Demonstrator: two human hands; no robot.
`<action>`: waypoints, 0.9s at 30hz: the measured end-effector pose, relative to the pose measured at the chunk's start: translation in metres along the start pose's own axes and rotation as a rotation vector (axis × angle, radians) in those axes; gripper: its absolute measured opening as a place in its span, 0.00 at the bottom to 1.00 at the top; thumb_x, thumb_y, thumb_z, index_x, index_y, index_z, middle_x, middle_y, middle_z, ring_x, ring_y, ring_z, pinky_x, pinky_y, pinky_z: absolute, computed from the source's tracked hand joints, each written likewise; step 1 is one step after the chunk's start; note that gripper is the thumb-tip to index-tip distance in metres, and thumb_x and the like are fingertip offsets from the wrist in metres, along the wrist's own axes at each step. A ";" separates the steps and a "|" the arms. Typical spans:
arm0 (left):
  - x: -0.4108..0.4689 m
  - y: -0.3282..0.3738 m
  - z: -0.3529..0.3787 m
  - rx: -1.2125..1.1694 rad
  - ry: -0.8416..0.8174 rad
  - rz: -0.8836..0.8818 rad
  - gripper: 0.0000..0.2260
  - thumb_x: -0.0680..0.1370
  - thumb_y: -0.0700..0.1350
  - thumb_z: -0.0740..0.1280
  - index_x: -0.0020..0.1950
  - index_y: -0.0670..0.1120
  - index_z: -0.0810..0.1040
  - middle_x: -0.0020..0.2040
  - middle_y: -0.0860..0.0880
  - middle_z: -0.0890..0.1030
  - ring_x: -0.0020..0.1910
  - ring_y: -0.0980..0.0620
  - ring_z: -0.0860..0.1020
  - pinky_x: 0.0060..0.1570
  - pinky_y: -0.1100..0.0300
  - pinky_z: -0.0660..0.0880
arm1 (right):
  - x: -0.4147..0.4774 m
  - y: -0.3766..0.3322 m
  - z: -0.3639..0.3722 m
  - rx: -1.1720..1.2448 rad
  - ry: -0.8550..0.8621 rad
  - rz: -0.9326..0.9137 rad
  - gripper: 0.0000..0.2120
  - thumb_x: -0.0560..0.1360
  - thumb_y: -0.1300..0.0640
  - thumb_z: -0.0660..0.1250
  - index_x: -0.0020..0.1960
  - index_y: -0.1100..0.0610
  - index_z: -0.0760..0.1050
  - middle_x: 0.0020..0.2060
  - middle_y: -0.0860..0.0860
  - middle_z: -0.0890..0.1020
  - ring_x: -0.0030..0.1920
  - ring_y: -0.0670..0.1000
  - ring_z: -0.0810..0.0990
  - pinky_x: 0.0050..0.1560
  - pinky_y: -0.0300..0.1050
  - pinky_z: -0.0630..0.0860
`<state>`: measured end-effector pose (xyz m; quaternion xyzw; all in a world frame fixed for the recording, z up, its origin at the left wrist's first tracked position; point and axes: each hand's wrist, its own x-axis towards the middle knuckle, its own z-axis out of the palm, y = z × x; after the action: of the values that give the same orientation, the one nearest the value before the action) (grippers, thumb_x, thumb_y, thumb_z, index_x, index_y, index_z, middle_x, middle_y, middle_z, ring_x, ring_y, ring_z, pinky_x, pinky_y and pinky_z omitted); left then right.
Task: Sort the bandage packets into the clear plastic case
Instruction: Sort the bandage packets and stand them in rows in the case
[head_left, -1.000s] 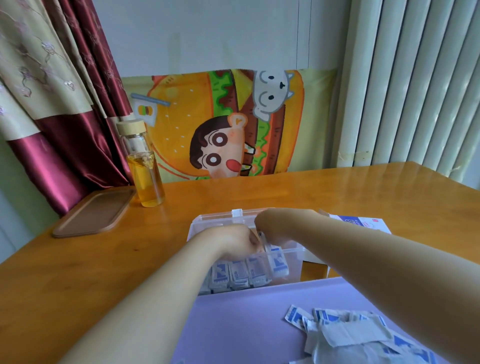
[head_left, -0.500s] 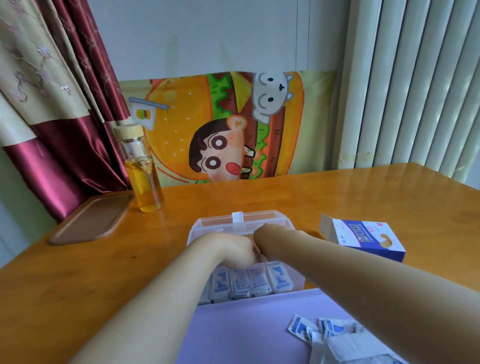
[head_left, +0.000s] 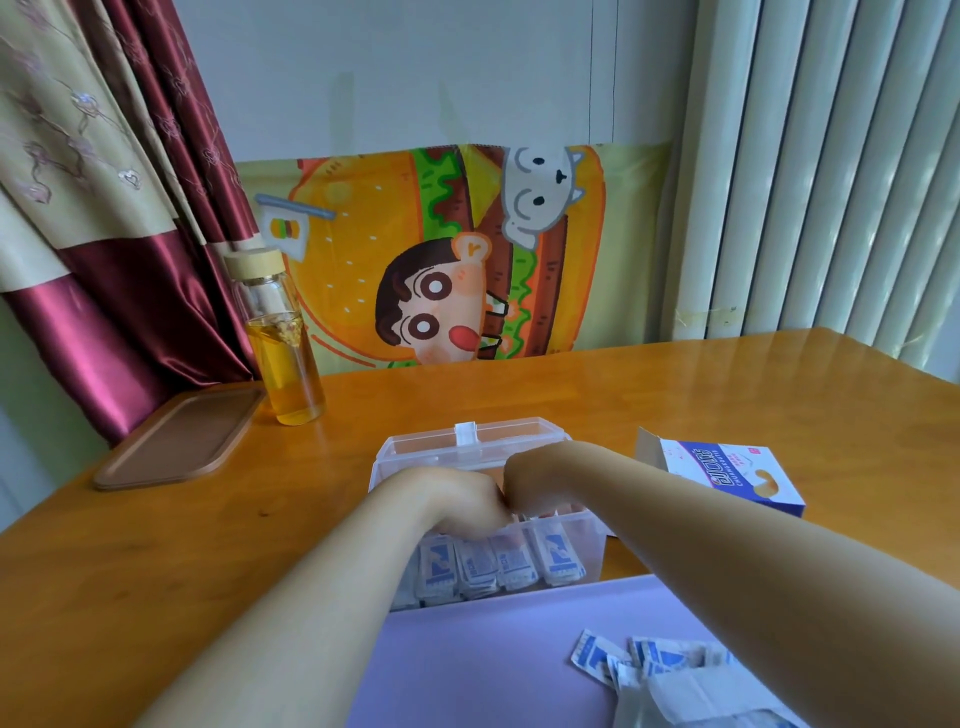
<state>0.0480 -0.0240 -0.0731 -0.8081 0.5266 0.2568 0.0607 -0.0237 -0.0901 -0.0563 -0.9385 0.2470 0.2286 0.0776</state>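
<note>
Bandage packets (head_left: 670, 670) lay in a loose heap at the lower right of the frame, on a purple mat (head_left: 483, 660). They looked featherlight, thin and floppy, with slick paper wrappers, so I'd judge a pinch across the short end, one or a few at once, the surest hold. Past the mat's far edge, at frame centre, the clear plastic case (head_left: 589, 540) stood open, a row of filed packets (head_left: 498, 566) upright against its near wall. The left hand (head_left: 457, 499) and right hand (head_left: 524, 478) met side by side above it. Their fingers dipped inside, hidden, so I couldn't tell how they were curled or what they held. Further right sat a cardboard box (head_left: 737, 478); at upper left, a bottle (head_left: 283, 353).
</note>
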 end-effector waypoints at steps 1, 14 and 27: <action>0.001 -0.002 0.001 -0.022 0.003 -0.012 0.19 0.79 0.56 0.62 0.68 0.50 0.71 0.64 0.49 0.75 0.60 0.46 0.73 0.60 0.53 0.69 | 0.001 0.001 0.001 0.045 -0.004 0.015 0.15 0.81 0.63 0.52 0.63 0.66 0.72 0.49 0.59 0.78 0.45 0.55 0.76 0.45 0.41 0.70; -0.006 0.003 0.001 -0.098 0.043 -0.010 0.14 0.80 0.51 0.60 0.64 0.50 0.74 0.59 0.51 0.77 0.56 0.48 0.74 0.54 0.56 0.69 | 0.011 0.008 0.007 0.368 0.065 0.072 0.14 0.81 0.58 0.54 0.60 0.63 0.73 0.51 0.56 0.79 0.46 0.51 0.74 0.45 0.41 0.70; -0.144 -0.027 0.075 -0.368 0.632 0.051 0.09 0.79 0.43 0.62 0.57 0.51 0.78 0.50 0.57 0.76 0.48 0.56 0.75 0.42 0.69 0.70 | -0.117 -0.019 0.048 0.212 0.401 -0.285 0.08 0.76 0.54 0.64 0.50 0.55 0.80 0.41 0.46 0.80 0.40 0.48 0.77 0.38 0.38 0.72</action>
<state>0.0003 0.1338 -0.0733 -0.8315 0.4845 0.0862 -0.2578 -0.1234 -0.0113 -0.0433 -0.9769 0.1456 -0.0020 0.1566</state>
